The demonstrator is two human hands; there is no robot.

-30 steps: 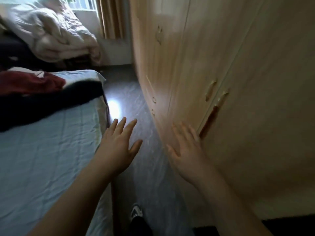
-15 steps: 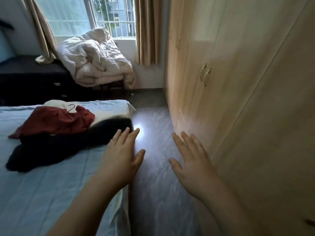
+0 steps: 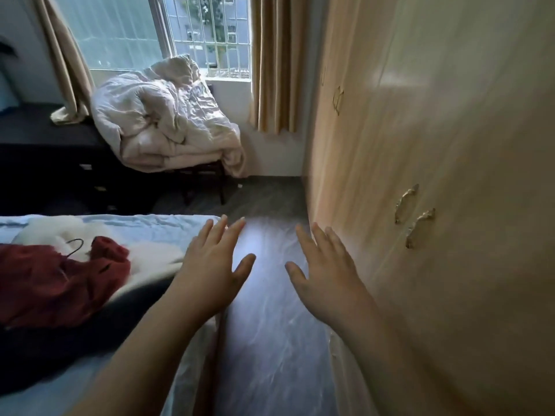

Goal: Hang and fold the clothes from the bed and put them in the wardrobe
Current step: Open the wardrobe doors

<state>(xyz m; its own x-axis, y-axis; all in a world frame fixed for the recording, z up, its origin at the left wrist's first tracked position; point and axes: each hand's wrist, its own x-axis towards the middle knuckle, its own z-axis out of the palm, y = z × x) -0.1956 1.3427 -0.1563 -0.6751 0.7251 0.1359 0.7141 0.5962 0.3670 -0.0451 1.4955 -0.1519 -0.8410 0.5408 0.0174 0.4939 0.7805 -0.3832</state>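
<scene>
Head view showed both hands held out flat, palms down, in the lower middle of the frame. The left hand was spread wide with nothing in it, hovering over the near corner of the bed; the right hand was likewise splayed and empty, over the dark floor just beside the wardrobe, whose doors stood closed along the right of the frame (two metal handles sat to the right of the right hand's fingers).

The clothes lay at the lower left, to the left of the left hand and apart from it: a red garment with a black hanger hook poking out, resting on a white garment, and a dark garment below them, partly hidden by the left forearm. Whether the left palm touched the white fabric could not be told.

In the upper left, a crumpled duvet was heaped on a chair under the window.
</scene>
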